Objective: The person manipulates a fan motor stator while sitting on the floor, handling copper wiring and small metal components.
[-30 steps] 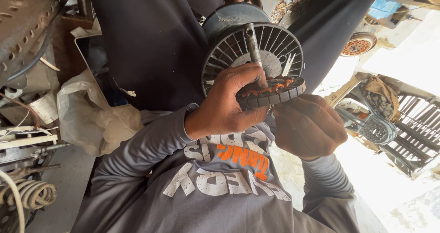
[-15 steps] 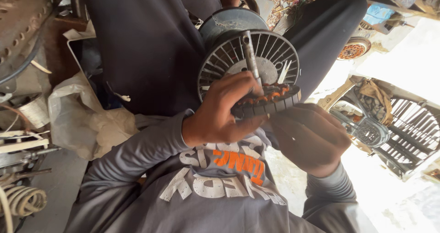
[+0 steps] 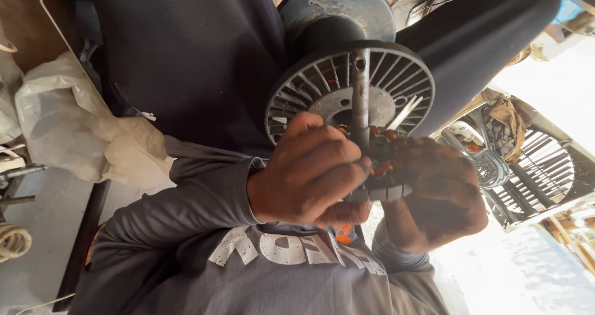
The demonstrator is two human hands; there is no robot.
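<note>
Work in hand, as I read it: fitting a dark ring-shaped winding pack w/ orange-copper coils [image 3: 387,166] over the upright grey steel shaft [image 3: 360,98] of a round dark-grey finned metal motor disc [image 3: 310,86]. I'd put it mid-step, the ring is on the shaft but not down against the disc.

Left hand [image 3: 307,172]: just left of the shaft, fingers curled tight, tips pressing the ring's near rim and touching the shaft. Closed grip, on the ring.

Right hand [image 3: 437,194]: right of the shaft, cupped round the ring's far side and underside. Also closed on it; thumb hidden, so can't tell how deep the hold goes.

The ring sits round the shaft's lower end, between both hands, mostly covered by them.

Next move, IMO, calls for keeping the ring square to the shaft w/ even pressure from both sides. Tilt it and it may bind or scuff the coils.

Also: thin white strip [image 3: 406,112] just right of the shaft on the disc; crumpled whitish plastic bag [image 3: 68,129] well left; round wire fan guard [image 3: 539,166] well right.
</note>
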